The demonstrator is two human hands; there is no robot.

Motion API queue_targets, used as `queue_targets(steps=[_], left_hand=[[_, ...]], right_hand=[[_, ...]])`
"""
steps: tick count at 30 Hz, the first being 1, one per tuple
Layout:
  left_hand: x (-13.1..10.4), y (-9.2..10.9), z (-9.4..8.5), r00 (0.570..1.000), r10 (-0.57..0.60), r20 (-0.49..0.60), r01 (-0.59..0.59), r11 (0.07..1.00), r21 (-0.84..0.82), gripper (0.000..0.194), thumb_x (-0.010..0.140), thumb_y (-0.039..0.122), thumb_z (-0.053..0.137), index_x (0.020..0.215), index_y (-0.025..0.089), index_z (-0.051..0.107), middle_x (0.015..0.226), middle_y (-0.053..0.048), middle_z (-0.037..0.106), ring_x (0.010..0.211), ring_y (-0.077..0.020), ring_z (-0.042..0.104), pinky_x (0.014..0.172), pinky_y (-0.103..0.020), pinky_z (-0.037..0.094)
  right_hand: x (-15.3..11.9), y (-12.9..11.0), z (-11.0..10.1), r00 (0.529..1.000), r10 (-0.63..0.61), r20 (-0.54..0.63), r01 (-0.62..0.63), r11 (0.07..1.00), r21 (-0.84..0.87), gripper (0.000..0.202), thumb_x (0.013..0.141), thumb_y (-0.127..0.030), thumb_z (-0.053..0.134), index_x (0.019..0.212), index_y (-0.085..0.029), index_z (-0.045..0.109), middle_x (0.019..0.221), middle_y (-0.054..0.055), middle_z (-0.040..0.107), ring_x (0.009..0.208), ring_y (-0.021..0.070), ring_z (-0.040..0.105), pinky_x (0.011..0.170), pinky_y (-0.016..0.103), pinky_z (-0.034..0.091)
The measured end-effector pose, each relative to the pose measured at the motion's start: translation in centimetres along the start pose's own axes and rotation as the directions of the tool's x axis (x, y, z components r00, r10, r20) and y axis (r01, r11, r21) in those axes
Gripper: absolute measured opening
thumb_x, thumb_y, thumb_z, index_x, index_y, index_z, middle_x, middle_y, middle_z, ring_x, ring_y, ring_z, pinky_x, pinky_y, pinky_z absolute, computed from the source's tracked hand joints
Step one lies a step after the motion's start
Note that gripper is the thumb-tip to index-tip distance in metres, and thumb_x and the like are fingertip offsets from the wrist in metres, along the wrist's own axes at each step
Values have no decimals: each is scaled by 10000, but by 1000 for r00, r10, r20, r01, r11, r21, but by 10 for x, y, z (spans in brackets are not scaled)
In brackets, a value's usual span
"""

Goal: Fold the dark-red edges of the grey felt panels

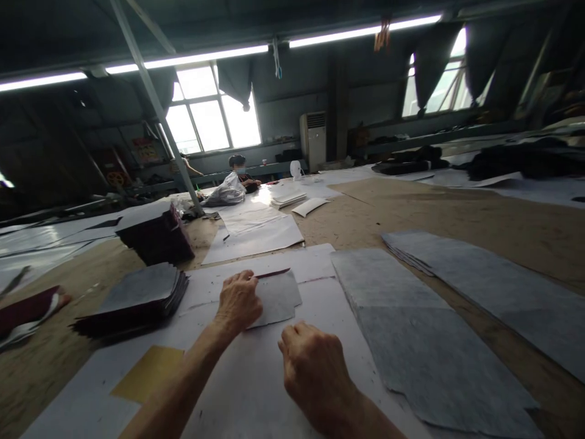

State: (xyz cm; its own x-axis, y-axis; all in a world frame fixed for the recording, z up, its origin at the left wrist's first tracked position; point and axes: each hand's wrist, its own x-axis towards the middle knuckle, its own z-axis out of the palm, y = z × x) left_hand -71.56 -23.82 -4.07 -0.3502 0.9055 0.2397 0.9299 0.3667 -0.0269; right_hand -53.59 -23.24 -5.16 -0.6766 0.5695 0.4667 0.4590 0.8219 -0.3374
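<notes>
Left hand [238, 303] lies flat, fingers together, pinning the grey cut piece [278, 299] on white paper at the surface's near edge, right hand [315, 372] fisted just beside it; I'd keep pressure even so it lies smooth.

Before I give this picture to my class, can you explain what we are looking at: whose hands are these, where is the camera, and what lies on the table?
The camera sits on a person's head, looking forward and down, so the two bare hands are that person's own. The left hand presses on a small grey cut piece lying on white paper. The right hand is a closed fist above the paper; whether it holds anything cannot be seen. A stack of dark pieces lies left, long grey sheets right. Far back, another person works at the table.
</notes>
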Motion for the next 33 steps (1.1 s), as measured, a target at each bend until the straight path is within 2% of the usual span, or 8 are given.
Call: queue_targets(steps=[6, 10, 13, 19, 22, 26, 30, 33], left_hand=[[40, 35, 33, 993, 85, 83, -76, 992, -100, 503, 887, 448, 422, 1308, 180, 353, 1366, -108, 352, 1239, -267, 352, 1020, -515, 270], [44, 36, 47, 985, 66, 158, -47, 991, -123, 553, 894, 511, 314, 1360, 217, 284, 1430, -88, 271, 1313, -293, 225, 1040, -564, 177], [46, 32, 49, 979, 65, 191, -40, 991, -130, 558, 884, 518, 253, 1372, 247, 267, 1450, -56, 215, 1336, -298, 159, 1040, -574, 132], [49, 27, 52, 971, 76, 227, -41, 988, -152, 557, 863, 534, 257, 1369, 302, 257, 1456, -36, 188, 1343, -286, 136, 1035, -578, 107], [50, 26, 54, 974, 68, 218, -30, 985, -171, 565, 854, 546, 269, 1365, 307, 266, 1454, -26, 193, 1341, -285, 148, 1040, -571, 105], [48, 28, 50, 988, 49, 149, -17, 978, -206, 606, 847, 550, 293, 1370, 243, 275, 1435, -57, 253, 1324, -295, 207, 1034, -584, 124], [35, 41, 35, 994, -19, -104, -5, 974, -225, 606, 888, 450, 254, 1396, 132, 167, 1456, -135, 162, 1340, -310, 124, 1008, -636, -6], [10, 63, 21, 970, 68, -232, -129, 957, -261, 506, 900, 370, 257, 1299, 79, 367, 1337, -184, 397, 1258, -298, 315, 1043, -547, 131]], right_hand=[[-4, 3, 4, 1000, -1, -28, 1, 1000, -8, 127, 681, -59, 506, 654, -169, 566, 656, 40, 594, 623, 177, 552, 549, 288, 271], [-2, -2, -1, 997, -46, 54, 47, 999, -20, 142, 601, -80, 524, 711, -148, 582, 695, 64, 607, 638, 212, 562, 535, 300, 305], [-4, -1, -10, 995, -49, 84, 51, 998, -28, 104, 627, -156, 546, 725, -164, 579, 707, 46, 611, 641, 200, 563, 522, 292, 327], [-56, 45, -62, 984, 165, -65, -164, 986, 16, 63, 730, -144, 550, 768, -178, 587, 756, 33, 609, 738, 185, 539, 641, 289, 386], [-81, 77, -89, 968, 251, 25, -250, 968, -33, 193, 676, -146, 651, 862, -185, 615, 882, 43, 605, 863, 214, 507, 755, 323, 391], [-93, 97, -98, 969, 203, 138, -193, 978, -84, 181, 681, -125, 675, 835, -205, 624, 891, 24, 592, 877, 194, 493, 774, 300, 384], [-96, 105, -90, 997, 44, 63, -35, 990, -136, 125, 748, -54, 573, 741, -177, 596, 768, 17, 586, 768, 157, 498, 694, 258, 370], [-95, 113, -89, 998, 33, -46, -36, 996, -84, 159, 817, -117, 500, 688, -175, 574, 705, 17, 577, 694, 136, 507, 642, 241, 366]])
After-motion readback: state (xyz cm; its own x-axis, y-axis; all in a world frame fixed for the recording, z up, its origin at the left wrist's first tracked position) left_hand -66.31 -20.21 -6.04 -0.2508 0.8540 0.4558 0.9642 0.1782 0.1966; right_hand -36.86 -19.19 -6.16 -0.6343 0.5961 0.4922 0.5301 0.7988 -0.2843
